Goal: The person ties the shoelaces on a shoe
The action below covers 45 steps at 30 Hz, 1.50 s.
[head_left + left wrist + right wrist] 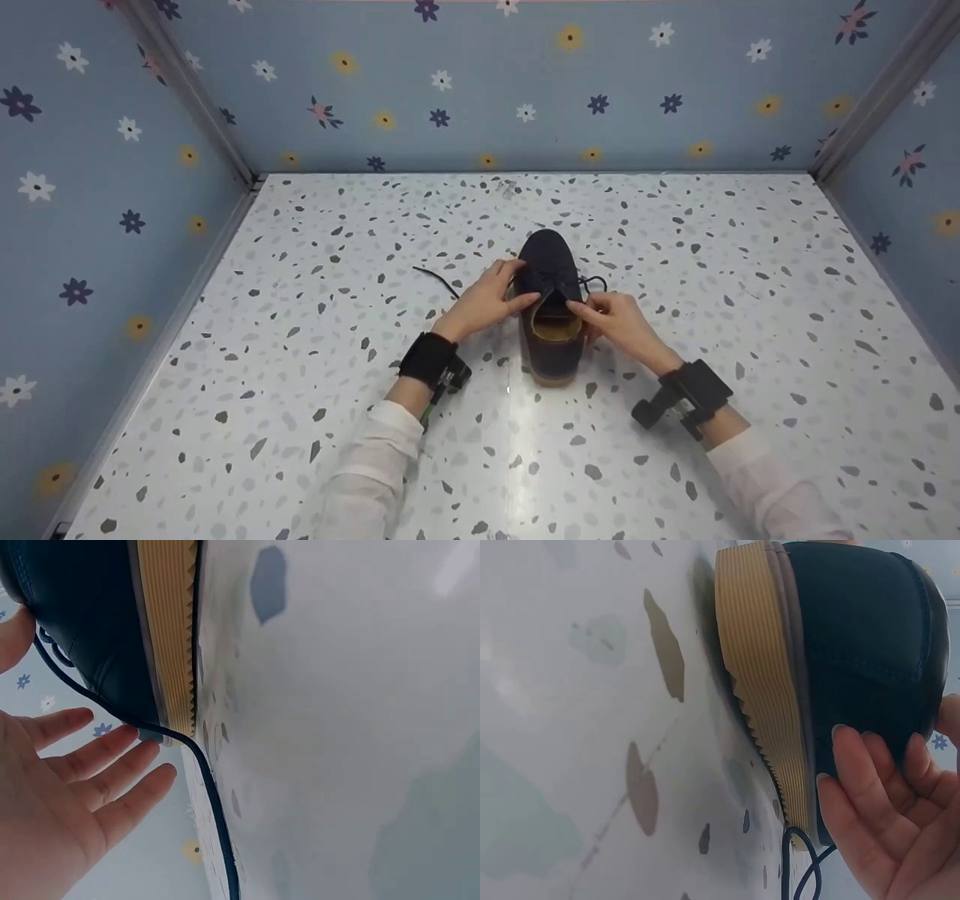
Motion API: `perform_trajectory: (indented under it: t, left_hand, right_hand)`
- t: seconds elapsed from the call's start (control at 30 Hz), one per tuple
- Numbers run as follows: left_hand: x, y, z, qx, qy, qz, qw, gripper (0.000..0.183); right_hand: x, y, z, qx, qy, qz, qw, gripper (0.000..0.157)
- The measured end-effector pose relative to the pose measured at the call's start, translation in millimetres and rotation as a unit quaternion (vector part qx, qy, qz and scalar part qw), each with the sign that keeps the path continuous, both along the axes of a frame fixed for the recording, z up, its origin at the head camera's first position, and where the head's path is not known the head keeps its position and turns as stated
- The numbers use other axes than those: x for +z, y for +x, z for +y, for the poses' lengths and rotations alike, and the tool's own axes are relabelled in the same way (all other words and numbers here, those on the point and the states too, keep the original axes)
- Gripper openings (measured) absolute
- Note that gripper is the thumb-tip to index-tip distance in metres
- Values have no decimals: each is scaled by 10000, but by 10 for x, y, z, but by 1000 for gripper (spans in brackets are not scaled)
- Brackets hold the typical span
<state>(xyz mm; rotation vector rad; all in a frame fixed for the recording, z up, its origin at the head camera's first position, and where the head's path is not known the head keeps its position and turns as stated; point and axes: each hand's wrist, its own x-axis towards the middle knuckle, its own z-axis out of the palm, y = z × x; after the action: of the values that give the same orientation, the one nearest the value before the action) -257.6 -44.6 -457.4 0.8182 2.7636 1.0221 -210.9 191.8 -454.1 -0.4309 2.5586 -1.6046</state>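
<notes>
A dark navy lace-up shoe (545, 249) stands on its sole, toe pointing away from me, with a tan ribbed sole (166, 622) and a yellowish insole (556, 330). My left hand (486, 300) is at its left side, thumb on the collar edge and fingers loosely spread beside the upper. On the other side, my right hand (619, 321) pinches the collar edge, thumb at the opening and fingers bent against the outer wall (862, 637). One loose lace end (216, 802) trails left over the sole; another lace (598, 281) loops out at the right.
The shoe rests on a white speckled tabletop (337, 247). Blue flowered panels (510, 75) rise at the back and both sides. Each wrist wears a black strap (429, 360) with a small camera mount.
</notes>
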Motion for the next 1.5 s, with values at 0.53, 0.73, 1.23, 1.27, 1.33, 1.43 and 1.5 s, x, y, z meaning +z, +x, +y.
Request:
perform_trajectory:
  t: [0.53,0.73,1.23,1.27,1.33,1.43,1.5]
  left_hand:
    - [35,129,169,1195,463,-325,9912,51]
    - [79,112,264,1801,348,-738,9803,52]
    - [110,68,318,2026,315,-863,9749,31]
    - [112,68,315,2060,381,-874,9739,29]
    - [116,66,312,2143,553,-913,9709,24]
    - [116,62,307,2259,758,-937,9667,18]
    - [109,60,305,2276,905,-949,9649,17]
  right_hand:
    - [392,190,-109,-69,145,-173,9997,36]
    - [375,184,-100,-104,129,-201,9997,35]
    - [33,8,16,-292,241,157,9992,33]
    - [11,-2,21,-287,272,193,9990,34]
    - [-12,-10,24,-290,332,278,9986,36]
    - [-27,-10,18,-321,348,323,9984,38]
    - [-26,-6,13,-336,367,328,9982,38]
